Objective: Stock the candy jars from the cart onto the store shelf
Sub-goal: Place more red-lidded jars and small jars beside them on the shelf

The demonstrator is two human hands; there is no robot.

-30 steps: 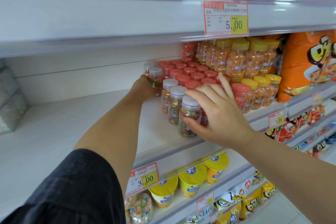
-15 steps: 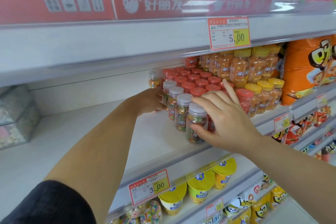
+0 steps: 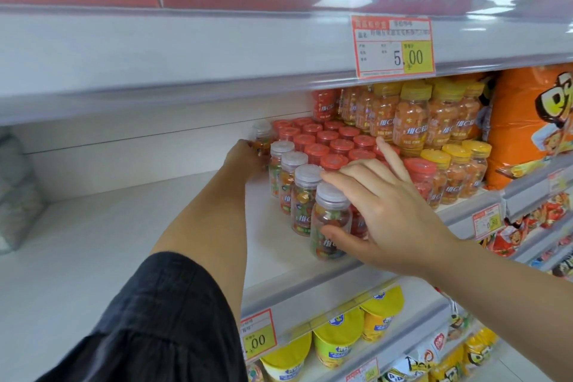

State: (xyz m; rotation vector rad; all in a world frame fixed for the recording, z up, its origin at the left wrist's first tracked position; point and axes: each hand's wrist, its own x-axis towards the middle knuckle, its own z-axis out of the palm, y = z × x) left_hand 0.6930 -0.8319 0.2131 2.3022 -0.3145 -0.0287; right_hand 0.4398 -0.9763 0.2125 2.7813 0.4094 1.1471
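Where the white shelf (image 3: 93,242) meets the stocked block of candy, a row of clear-lidded jars (image 3: 290,186) runs from front to back, each filled with mixed-colour sweets. Just right of them stand red-lidded jars (image 3: 325,139) packed lid to lid. Further right are yellow-lidded jars (image 3: 455,164) of orange sweets, with a taller layer behind them, beside an orange bag (image 3: 527,121). The front jar (image 3: 330,214) of the clear-lidded row stands upright near the shelf's front edge. The right hand (image 3: 390,217) grasps it, thumb against its lower side and fingers curled over its lid, while the index finger stretches out over the red lids. The back jar (image 3: 262,135) stands at the far end of the row, close to the rear wall. The left hand (image 3: 243,155) is wrapped round its lower body from the left, with most of its fingers hidden. On the shelf below sit yellow tubs (image 3: 338,347).
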